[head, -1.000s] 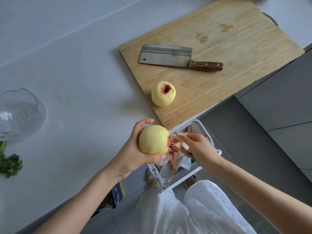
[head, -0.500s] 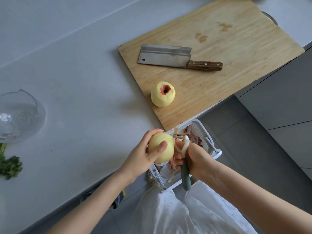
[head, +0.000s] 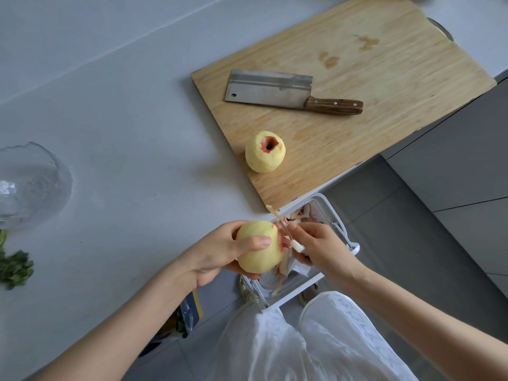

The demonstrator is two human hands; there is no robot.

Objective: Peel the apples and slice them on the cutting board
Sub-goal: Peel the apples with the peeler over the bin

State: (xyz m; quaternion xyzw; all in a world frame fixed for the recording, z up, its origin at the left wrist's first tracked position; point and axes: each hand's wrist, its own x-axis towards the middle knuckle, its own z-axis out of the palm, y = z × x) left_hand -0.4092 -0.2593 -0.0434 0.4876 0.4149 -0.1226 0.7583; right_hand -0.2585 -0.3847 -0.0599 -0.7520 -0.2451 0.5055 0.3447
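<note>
My left hand [head: 220,254] grips a mostly peeled yellow apple [head: 258,247] over the counter's front edge, with a patch of red skin left at its right end. My right hand [head: 319,247] holds a peeler [head: 295,244] against that red end, and a thin strip of peel [head: 275,214] sticks up from it. A second peeled apple [head: 265,151], red around its stem hollow, sits on the wooden cutting board [head: 384,78]. A cleaver [head: 288,92] with a wooden handle lies flat on the board.
A white bin [head: 343,237] holding apple peels stands on the floor below my hands. A glass bowl [head: 30,185] sits at the counter's left edge, with green herbs [head: 13,268] beside it. Grey cabinets [head: 453,174] are at the right.
My hands turned the apple and shifted the peeler: half a second ago its green handle pointed down, now only its white head shows at the apple's red end. A peel strip has lifted.
</note>
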